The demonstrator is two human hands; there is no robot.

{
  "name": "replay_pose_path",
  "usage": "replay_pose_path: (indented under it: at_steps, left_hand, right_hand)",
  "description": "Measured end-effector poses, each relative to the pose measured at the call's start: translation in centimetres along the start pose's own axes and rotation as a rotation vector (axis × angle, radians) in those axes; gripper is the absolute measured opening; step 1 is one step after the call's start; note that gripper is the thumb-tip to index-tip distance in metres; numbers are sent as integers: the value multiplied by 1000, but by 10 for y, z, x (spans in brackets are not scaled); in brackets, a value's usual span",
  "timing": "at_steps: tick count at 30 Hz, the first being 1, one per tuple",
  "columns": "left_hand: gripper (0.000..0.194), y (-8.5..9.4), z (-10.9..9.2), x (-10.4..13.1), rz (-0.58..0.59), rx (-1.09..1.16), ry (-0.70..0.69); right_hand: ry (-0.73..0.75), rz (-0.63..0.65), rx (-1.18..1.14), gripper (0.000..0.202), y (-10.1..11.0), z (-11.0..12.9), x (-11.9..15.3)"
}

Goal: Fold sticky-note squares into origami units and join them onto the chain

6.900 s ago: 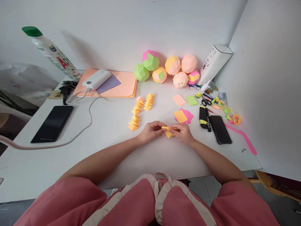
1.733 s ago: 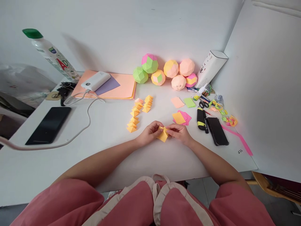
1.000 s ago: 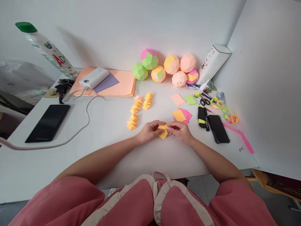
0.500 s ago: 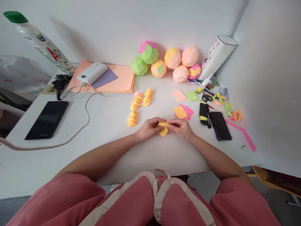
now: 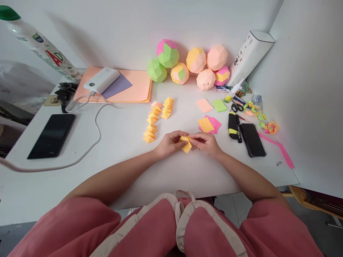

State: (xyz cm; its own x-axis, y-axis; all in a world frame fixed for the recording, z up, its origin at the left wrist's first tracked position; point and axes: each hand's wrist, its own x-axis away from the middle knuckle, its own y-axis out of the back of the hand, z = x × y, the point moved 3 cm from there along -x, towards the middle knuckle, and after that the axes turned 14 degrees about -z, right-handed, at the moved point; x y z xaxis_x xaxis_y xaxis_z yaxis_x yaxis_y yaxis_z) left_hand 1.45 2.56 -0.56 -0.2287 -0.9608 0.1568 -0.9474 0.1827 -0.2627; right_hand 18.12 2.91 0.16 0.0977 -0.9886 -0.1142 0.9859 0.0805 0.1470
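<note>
A small piece of yellow-orange folded paper is between my two hands, just above the table. My left hand pinches its left side with thumb and fingers. On its right edge, the thumb and fingertips of my right hand are closed. Left of my hands, several folded orange paper pieces stand in a column, with a shorter column of folded pieces beside it. Beyond my right hand lie an orange paper square on pink paper squares, peach paper squares and green paper squares.
Several paper polyhedron balls are stacked against the wall. At right are a phone, a cutter, scissors and a glue bottle. A power bank, its cable, a black phone and a bottle are at left.
The view has shifted slightly, so the things on the table sit a little higher in it. Both hands keep hold of the folded paper, with only a slight shift of the fingers.
</note>
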Motion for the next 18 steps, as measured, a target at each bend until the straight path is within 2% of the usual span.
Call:
replay_pose_path:
  at_steps: [5, 13, 18]
  left_hand:
    - [32, 2, 5, -1, -27, -11, -38]
    - [29, 2, 9, -1, -96, -16, -43]
    - [28, 2, 9, -2, -98, -52, -56]
  right_hand:
    - [98, -5, 60, 18, -1, 1, 2]
    - [397, -38, 271, 21, -3, 13, 9]
    - [474, -52, 341, 20, -5, 11, 13]
